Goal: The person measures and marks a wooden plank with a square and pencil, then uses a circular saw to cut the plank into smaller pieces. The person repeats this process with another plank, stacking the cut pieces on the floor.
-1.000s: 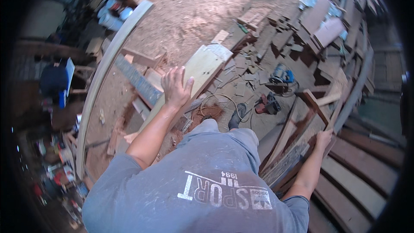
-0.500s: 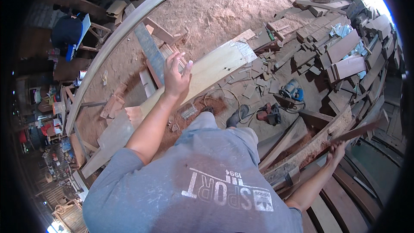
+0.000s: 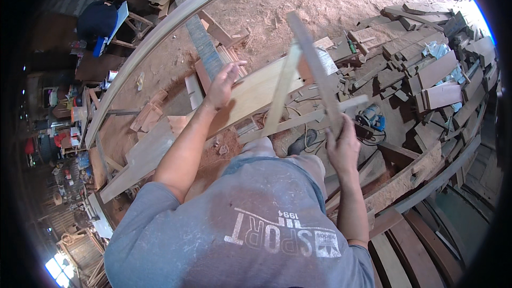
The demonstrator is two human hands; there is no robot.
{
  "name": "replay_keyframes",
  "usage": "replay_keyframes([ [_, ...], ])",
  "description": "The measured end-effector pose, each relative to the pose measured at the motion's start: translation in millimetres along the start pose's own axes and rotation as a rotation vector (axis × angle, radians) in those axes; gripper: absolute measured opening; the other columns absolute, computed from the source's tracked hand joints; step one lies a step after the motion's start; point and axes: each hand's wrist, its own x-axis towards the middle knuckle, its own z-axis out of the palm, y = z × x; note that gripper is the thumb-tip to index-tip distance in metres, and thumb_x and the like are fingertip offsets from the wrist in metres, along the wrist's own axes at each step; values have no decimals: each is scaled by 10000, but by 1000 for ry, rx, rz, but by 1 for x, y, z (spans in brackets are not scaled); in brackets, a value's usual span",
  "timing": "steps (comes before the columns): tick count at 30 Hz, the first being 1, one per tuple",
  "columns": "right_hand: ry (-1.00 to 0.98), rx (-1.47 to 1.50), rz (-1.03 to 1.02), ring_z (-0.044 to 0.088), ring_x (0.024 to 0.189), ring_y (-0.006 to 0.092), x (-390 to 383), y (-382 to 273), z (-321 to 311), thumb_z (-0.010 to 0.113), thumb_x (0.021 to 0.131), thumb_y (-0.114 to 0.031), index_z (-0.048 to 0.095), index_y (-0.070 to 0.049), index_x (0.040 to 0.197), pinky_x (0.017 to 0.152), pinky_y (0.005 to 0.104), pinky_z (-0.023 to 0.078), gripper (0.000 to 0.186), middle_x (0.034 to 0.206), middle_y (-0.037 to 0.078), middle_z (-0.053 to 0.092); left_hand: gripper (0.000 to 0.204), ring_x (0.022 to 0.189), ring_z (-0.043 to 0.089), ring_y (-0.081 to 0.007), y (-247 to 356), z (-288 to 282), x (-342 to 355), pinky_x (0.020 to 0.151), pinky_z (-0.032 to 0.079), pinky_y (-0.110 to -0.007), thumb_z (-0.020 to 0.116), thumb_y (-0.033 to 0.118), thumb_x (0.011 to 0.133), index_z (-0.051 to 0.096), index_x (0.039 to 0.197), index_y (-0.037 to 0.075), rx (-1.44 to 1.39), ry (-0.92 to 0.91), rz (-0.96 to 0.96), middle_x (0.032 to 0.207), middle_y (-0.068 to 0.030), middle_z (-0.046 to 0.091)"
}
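My right hand (image 3: 343, 141) grips a wooden set square (image 3: 317, 66) made of thin strips joined in a triangle. It is held up over the near right end of a pale wooden board (image 3: 261, 90), and its outline is a little blurred. My left hand (image 3: 222, 88) is open above the board's left part, fingers extended and nothing in them. Whether its fingers touch the board, I cannot tell. A grey-blue plank (image 3: 205, 42) runs away from the board just beyond my left hand.
A long curved timber (image 3: 160, 32) arches across the left. Wood offcuts (image 3: 394, 42) are heaped at the right. A blue power tool (image 3: 372, 119) and its cable lie on the floor near my feet. At the far left, a person in dark clothing (image 3: 97, 20) bends over.
My right hand has swung from the far right to in front of me, bringing the set square over the board. My left hand stays above the board with fingers extended.
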Motion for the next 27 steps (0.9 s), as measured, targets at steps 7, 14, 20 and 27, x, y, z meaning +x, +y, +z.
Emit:
replay_keyframes([
  [7,-120,93,-160,707,1145,463,6,-33,70,773,967,-205,449,-58,1530,917,533,590,666,1346,248,660,824,1436,491,-437,-17,20,-27,1232,367,-517,732,548,994,489,1580,22,703,56,173,1535,-234,550],
  [14,-198,54,-222,685,1159,472,24,-36,84,738,957,-178,411,-56,1554,899,552,589,692,1350,261,633,850,1417,514,-441,-35,26,-34,1209,405,-516,805,478,941,496,1528,-54,637,126,68,1498,-273,559],
  [20,-223,84,-249,675,1190,484,29,-36,92,744,955,-167,387,-46,1580,935,548,587,730,1397,286,607,684,1274,638,-431,-45,31,-36,1120,498,-499,810,411,945,624,1381,-82,619,173,30,1343,-269,669],
  [27,-351,258,-115,660,1303,452,39,-44,81,795,957,-125,439,-4,1543,1058,488,555,695,1428,308,622,576,1185,719,-428,-52,39,-35,1043,556,-477,808,357,969,704,1346,-65,669,261,16,1247,-262,758],
])
